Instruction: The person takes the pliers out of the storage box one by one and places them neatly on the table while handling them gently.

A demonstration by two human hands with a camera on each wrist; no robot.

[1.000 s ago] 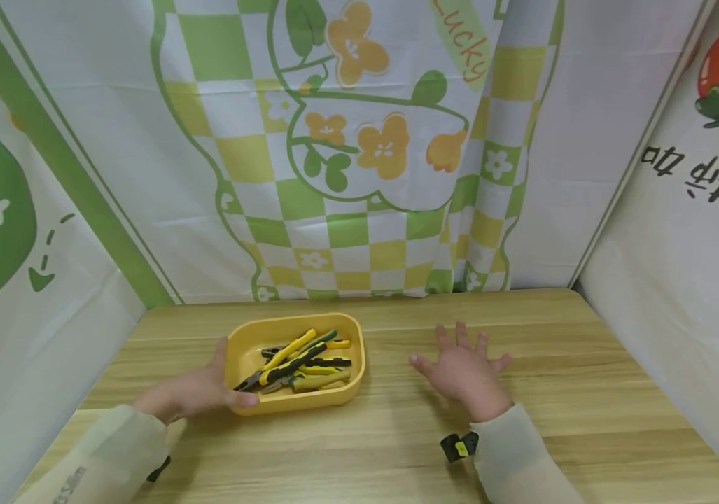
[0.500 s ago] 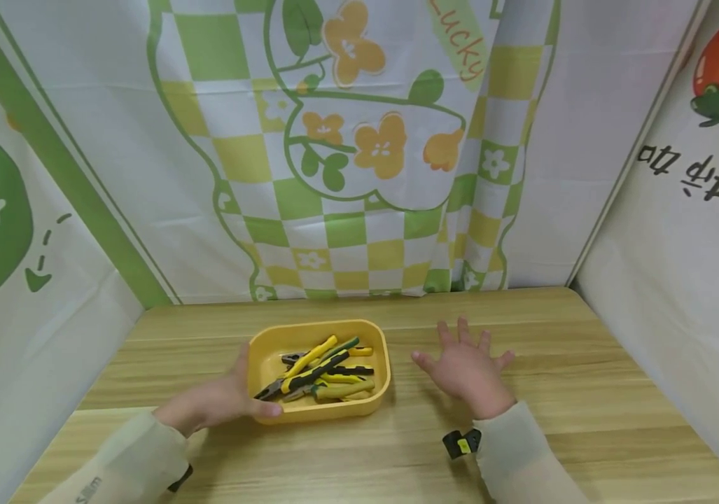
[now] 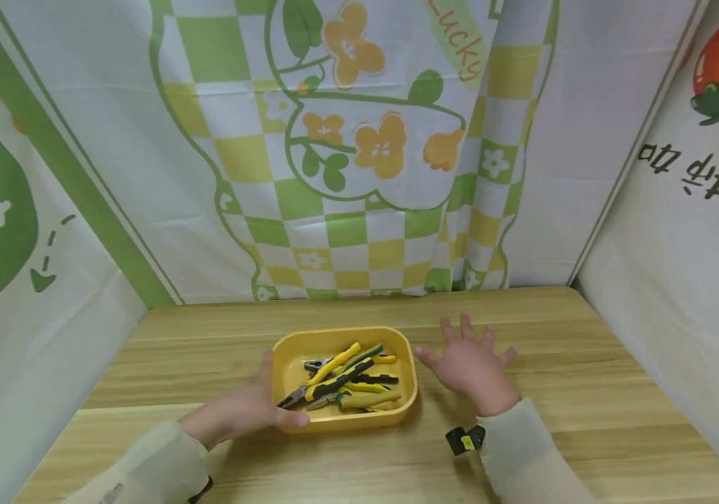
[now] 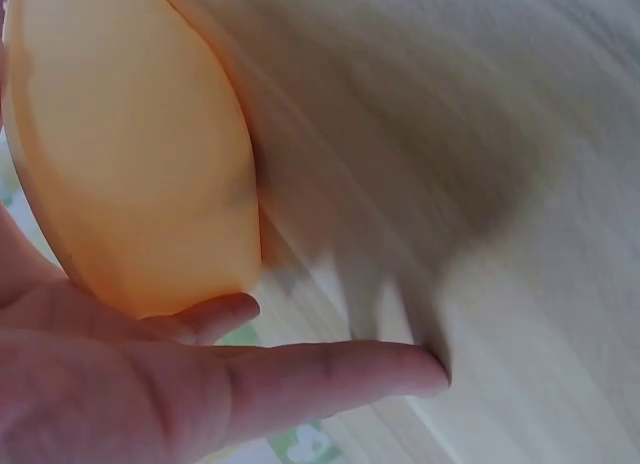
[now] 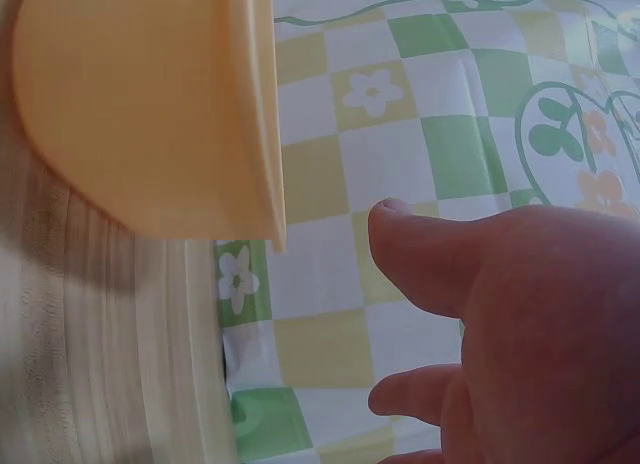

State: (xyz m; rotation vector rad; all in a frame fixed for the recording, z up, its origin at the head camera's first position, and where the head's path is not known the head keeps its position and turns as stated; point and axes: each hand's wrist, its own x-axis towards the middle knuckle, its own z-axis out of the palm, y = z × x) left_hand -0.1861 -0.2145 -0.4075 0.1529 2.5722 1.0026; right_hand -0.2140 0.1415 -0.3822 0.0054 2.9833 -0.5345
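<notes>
A yellow plastic box [image 3: 283, 346] stands on the wooden table, holding a jumble of several pliers [image 3: 340, 379] with yellow, black and green handles. My left hand [image 3: 248, 409] presses against the box's left end, its thumb along the front wall near the corner. In the left wrist view, that hand's fingers stretch out straight beside the box's wall [image 4: 140, 154]. Just right of the box, my right hand [image 3: 471, 367] is held with fingers spread and nothing in it. The right wrist view shows a gap between its thumb [image 5: 425, 254] and the box's wall [image 5: 140, 114].
The wooden table [image 3: 586, 406] ends at the back against a checked, flowered cloth [image 3: 346, 231]. Printed white cloth walls [image 3: 680, 266] flank both sides. A dark wrist strap [image 3: 465, 441] shows by the right sleeve.
The box with the pliers has slid right and slightly nearer, my left hand moving along with it. My right hand stays almost in place, fingers spread, as the box comes close to its thumb.
</notes>
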